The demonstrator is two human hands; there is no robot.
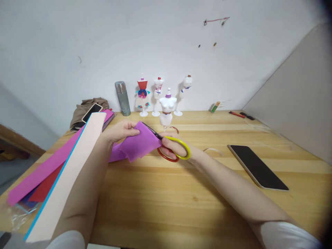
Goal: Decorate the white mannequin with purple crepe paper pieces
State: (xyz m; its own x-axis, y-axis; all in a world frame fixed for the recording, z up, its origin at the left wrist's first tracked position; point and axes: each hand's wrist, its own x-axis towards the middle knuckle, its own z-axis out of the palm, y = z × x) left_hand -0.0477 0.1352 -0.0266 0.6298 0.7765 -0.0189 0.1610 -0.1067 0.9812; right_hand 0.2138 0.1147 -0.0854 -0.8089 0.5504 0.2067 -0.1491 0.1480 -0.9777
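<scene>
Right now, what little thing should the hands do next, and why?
Perhaps gently squeeze the scissors: the right hand already holds their handles, the left hand pinches the purple sheet, and the dark blades lie along its upper edge. I can't see whether it's between them.

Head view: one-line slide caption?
Left hand holds a purple sheet, right hand scissors at its edge; four small mannequins stand behind on the wooden table.
</scene>
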